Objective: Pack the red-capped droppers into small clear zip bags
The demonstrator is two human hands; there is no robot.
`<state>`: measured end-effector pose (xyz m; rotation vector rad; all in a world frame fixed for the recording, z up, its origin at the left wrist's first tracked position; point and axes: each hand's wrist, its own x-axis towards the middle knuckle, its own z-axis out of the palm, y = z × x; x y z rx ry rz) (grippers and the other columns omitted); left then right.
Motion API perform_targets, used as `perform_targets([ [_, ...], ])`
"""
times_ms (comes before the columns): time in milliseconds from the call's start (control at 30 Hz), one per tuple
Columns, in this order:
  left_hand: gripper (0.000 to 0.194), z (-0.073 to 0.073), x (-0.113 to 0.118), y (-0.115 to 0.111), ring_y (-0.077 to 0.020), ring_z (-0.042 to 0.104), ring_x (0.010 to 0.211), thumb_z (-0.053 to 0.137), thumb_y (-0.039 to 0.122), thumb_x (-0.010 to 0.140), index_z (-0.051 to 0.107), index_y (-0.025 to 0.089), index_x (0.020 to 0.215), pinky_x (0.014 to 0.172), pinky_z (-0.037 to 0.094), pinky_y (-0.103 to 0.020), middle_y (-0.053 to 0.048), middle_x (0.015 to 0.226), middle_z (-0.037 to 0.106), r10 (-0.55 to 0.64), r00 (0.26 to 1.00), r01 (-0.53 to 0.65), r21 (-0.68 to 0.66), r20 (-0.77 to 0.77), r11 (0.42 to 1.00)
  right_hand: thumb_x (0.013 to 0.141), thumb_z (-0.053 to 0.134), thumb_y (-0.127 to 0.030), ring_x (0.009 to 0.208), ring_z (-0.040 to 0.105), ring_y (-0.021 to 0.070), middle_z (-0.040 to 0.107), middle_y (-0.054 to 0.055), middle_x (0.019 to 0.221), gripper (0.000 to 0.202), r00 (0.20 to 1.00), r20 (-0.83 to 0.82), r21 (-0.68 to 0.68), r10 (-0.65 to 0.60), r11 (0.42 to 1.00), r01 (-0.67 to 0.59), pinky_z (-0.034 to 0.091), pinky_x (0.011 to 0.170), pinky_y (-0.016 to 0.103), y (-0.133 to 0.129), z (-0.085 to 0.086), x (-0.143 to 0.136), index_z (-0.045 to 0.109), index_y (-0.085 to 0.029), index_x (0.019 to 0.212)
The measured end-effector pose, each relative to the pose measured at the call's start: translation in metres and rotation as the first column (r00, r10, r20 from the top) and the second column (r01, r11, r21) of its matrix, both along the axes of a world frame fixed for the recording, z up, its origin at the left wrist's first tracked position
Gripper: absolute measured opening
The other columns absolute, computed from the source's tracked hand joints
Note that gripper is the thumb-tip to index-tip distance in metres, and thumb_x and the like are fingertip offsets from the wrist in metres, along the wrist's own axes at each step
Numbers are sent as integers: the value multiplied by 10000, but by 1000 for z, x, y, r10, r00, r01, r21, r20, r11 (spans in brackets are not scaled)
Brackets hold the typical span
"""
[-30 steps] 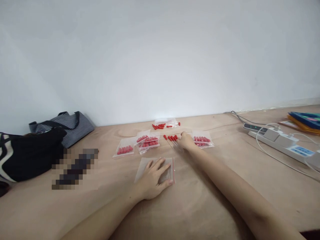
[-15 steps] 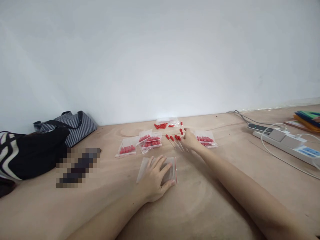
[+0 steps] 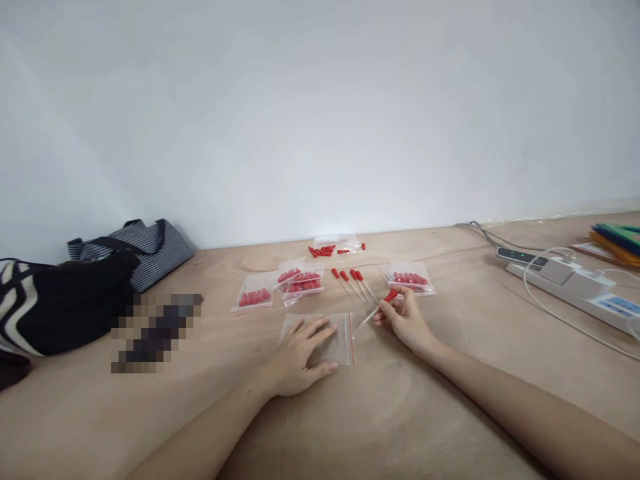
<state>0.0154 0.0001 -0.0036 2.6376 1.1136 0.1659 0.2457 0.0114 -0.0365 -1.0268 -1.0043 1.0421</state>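
The left hand (image 3: 300, 352) lies flat, fingers spread, on an empty clear zip bag (image 3: 340, 333) with a red seal strip, which sits on the wooden bench (image 3: 400, 413) toward its near middle. Just to the right of that bag, the right hand (image 3: 407, 319) pinches a single red-capped dropper (image 3: 381, 305) between thumb and fingertips; the red cap sits at the fingers and the thin clear stem slants down toward the bag's red-sealed edge, its tip close to it but whether touching cannot be told. Farther toward the bench's back edge, four loose droppers (image 3: 353, 280) lie side by side, red caps away from the person. To their left are filled bags (image 3: 280, 287) of red caps, overlapping one another, and to their right another filled bag (image 3: 411, 278). Near the wall lies a further bag with scattered red pieces (image 3: 333, 248). At the bench's left edge rest a striped tote (image 3: 145, 248) and a black bag (image 3: 60, 300); at the right edge, a white power strip (image 3: 575, 287) with cables and a stack of coloured folders (image 3: 617, 240).
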Motion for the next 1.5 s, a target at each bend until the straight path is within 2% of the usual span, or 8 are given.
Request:
perform_targets([
  [300,559,-2,-1,0,-243,267,1248,460,468,806,324,237,1297,1032,156,-472,-86,1362,321,6,1000,-6,11,20,1000,617,610,-500,477,556,105,500,-93,600,535,1000,19,31,10,999,-11,484,478,272,1,-6,-1,273,-242,942],
  [467,553,-1,0,-1,-241,278,1242,466,448,807,324,232,1295,1026,165,-480,-93,1352,335,6,1000,-7,17,18,1000,581,626,-517,485,559,109,503,-90,597,570,1000,2,-23,9,1000,-9,487,502,285,1,-3,-1,267,-244,929],
  [667,566,-3,4,-1,-245,274,1245,475,423,806,308,213,1304,1025,161,-489,-99,1353,331,29,999,-29,14,32,999,615,576,-559,539,585,125,520,-68,620,515,990,-76,-89,118,988,-125,488,534,296,-10,-1,-16,287,-236,892],
  [800,558,-6,6,-1,-248,285,1238,480,406,807,313,209,1302,1024,170,-487,-96,1346,344,34,998,-36,35,52,999,609,605,-532,467,506,70,517,-58,624,464,979,46,-73,198,978,-195,432,443,217,-16,-1,-25,377,-208,849],
  [1033,505,-10,8,2,-253,321,1213,437,412,834,342,209,1286,1009,204,-488,-95,1317,383,8,998,-14,89,63,996,642,635,-423,354,372,33,500,-63,529,331,870,298,-87,392,919,-385,320,339,173,-15,5,-17,512,-163,804],
  [1233,462,-14,11,3,-241,322,1211,398,399,854,356,211,1274,1012,208,-473,-89,1307,392,-22,996,13,114,82,993,744,494,-486,332,404,21,534,-56,687,340,731,285,-117,620,780,-615,300,326,170,-13,9,-12,447,-194,912],
  [1367,566,-8,6,3,-247,296,1228,447,443,817,304,192,1304,1013,234,-454,-100,1337,349,-4,995,-1,52,95,999,782,442,-481,389,453,33,512,-71,651,300,702,293,-146,649,756,-638,292,342,145,-11,7,-9,377,-207,883],
  [1500,614,4,-12,6,-249,340,1207,494,472,782,305,218,1308,976,318,-419,-92,1335,363,-27,996,32,-66,83,997,724,523,-494,446,475,49,511,-70,592,336,689,292,-182,663,746,-641,327,372,146,-7,7,-4,391,-193,794],
])
